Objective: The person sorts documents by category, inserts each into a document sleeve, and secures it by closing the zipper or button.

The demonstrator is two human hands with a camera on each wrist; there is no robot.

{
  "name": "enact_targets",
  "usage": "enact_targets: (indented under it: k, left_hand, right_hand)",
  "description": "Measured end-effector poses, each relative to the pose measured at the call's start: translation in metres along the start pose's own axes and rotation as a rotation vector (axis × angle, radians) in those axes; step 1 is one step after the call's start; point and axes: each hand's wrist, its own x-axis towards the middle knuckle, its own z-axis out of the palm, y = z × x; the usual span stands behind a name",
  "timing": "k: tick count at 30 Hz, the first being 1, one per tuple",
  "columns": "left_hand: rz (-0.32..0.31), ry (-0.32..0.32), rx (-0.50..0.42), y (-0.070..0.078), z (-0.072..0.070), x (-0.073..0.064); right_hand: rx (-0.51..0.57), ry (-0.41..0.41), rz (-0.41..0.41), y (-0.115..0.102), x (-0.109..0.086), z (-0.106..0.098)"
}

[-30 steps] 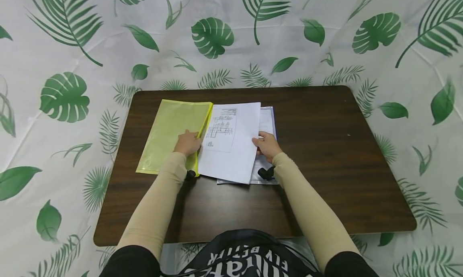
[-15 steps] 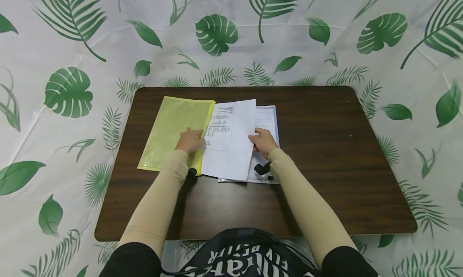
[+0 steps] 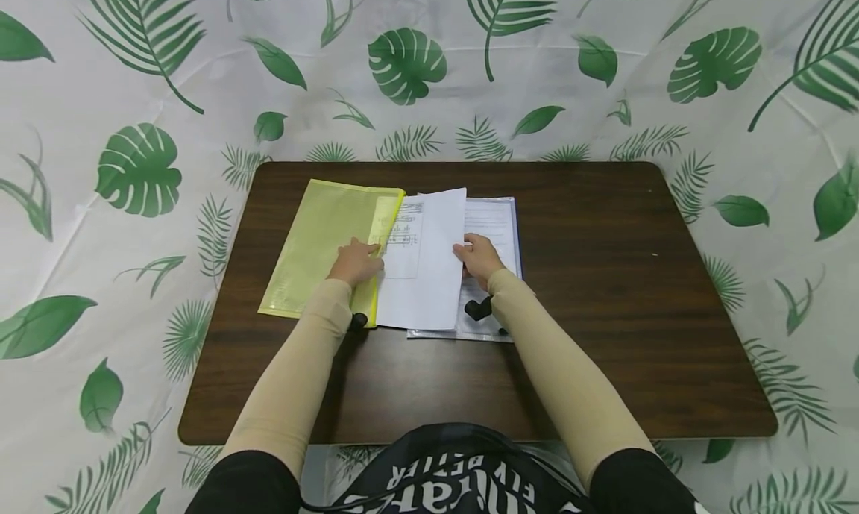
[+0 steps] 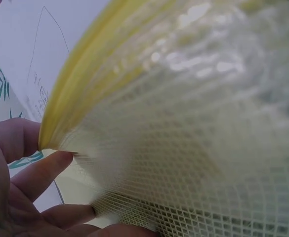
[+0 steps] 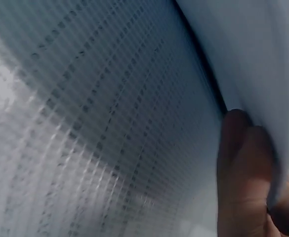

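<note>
A yellow mesh file pouch [image 3: 322, 245] lies on the left half of the table, and my left hand [image 3: 356, 262] pinches its right, open edge. In the left wrist view the thumb and a finger hold the yellow rim [image 4: 65, 108], which bows up. My right hand [image 3: 479, 259] grips the right edge of white paper sheets [image 3: 429, 275] with a printed drawing. The sheets' left part lies inside the pouch, showing through the yellow. Beneath them is a clear mesh pouch [image 3: 493, 215] with a blue edge and printed pages; in the right wrist view its mesh [image 5: 100, 113] fills the left.
The brown wooden table [image 3: 604, 290] stretches out to the right of the pouches. Behind it hangs a white cloth [image 3: 302, 22] with green leaves. Small black wrist devices [image 3: 478, 309] sit under the sleeves.
My right hand has moved left with the sheets, and more of them now sits under the yellow pouch's edge. The left hand keeps its hold on the pouch; the head view shifts slightly.
</note>
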Motion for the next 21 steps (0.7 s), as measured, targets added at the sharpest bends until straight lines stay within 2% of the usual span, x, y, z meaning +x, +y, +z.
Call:
enact_targets:
  k: [7, 12, 21]
  left_hand:
    - [-0.007, -0.008, -0.023, 0.007, -0.004, -0.007]
    - [-0.006, -0.004, -0.016, 0.006, -0.005, -0.009]
    - [0.025, 0.019, 0.009, 0.007, -0.001, -0.01]
  right_hand:
    - [0.033, -0.078, 0.067, 0.002, -0.015, -0.011]
    - [0.018, -0.126, 0.069, 0.002, -0.026, -0.013]
    - [0.016, -0.089, 0.033, 0.003, -0.029, -0.01]
